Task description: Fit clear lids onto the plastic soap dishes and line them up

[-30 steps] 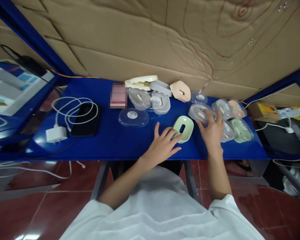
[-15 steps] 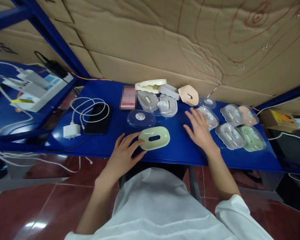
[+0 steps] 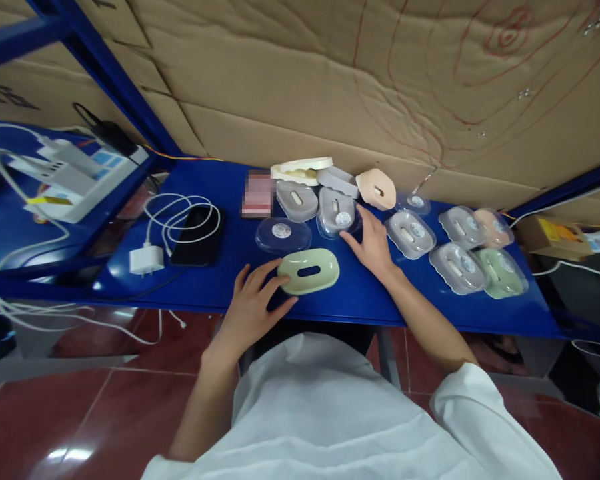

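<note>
My left hand (image 3: 253, 303) rests on the blue table (image 3: 220, 280) with its fingers curled lightly against the left end of a pale green oval tray (image 3: 309, 271) with a slot in its middle. My right hand (image 3: 373, 241) reaches over the table, fingers spread, its fingertips touching a clear lidded case (image 3: 337, 212). A clear oval lid (image 3: 283, 235) lies just behind the green tray.
More clear, grey, peach and green cases (image 3: 480, 263) lie to the right and along the cardboard wall (image 3: 330, 80). A black phone (image 3: 197, 235) with a white charger and cable (image 3: 147, 259) sits at the left. A power strip (image 3: 65, 180) lies on the left shelf.
My right hand moved left from the clear case at the right to the clear case behind the green tray. My left hand stayed at the green tray.
</note>
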The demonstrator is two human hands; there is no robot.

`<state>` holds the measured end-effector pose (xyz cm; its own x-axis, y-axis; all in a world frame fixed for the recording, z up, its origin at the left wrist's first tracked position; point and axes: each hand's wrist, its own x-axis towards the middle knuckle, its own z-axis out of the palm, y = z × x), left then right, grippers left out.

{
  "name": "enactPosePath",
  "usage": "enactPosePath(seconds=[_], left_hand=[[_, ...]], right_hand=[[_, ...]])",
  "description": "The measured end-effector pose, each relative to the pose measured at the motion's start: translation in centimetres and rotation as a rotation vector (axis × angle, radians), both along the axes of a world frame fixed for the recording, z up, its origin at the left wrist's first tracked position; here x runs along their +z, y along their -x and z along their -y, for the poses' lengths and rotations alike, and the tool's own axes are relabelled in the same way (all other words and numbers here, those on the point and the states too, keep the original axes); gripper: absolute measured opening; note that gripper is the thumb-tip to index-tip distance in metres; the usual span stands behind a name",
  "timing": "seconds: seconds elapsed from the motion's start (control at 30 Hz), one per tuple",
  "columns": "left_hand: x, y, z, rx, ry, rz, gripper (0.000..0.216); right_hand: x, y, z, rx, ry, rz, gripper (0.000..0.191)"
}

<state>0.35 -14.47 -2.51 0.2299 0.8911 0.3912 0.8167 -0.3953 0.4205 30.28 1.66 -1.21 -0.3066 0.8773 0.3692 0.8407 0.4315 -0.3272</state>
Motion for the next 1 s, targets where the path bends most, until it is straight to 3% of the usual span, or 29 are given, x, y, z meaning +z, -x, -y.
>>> enactPosePath(seconds=[0.13,0.33,0.53,0.8,1.0], left_hand=[[-0.2,-1.0,-0.5,-0.042,-0.008,0.018,0.026],[-0.8,-1.1,-0.5,0.003,-0.03,0.068,0.037],[-0.8,-0.9,-0.6,-0.014,-0.039,0.094,0.033],[-0.6,-0.8,-0.8,-0.02,-0.021,0.089,0.031],[-0.7,-0.8,-0.7,-0.013,0.012,0.086,0.032]], right_hand=[[1.4,0.3,0.0,-0.045,-0.077,0.096,0.056],[3.1,3.1,0.4,0.345,-0.074,0.345,0.055],[2.5,4.1,0.1,0.076,-0.109,0.331,0.053],[1.8,3.5,-1.0,-0.005,-0.077,0.278,0.038],[2.4,1.2,-0.8,-0.117,-0.213,0.176,0.039]])
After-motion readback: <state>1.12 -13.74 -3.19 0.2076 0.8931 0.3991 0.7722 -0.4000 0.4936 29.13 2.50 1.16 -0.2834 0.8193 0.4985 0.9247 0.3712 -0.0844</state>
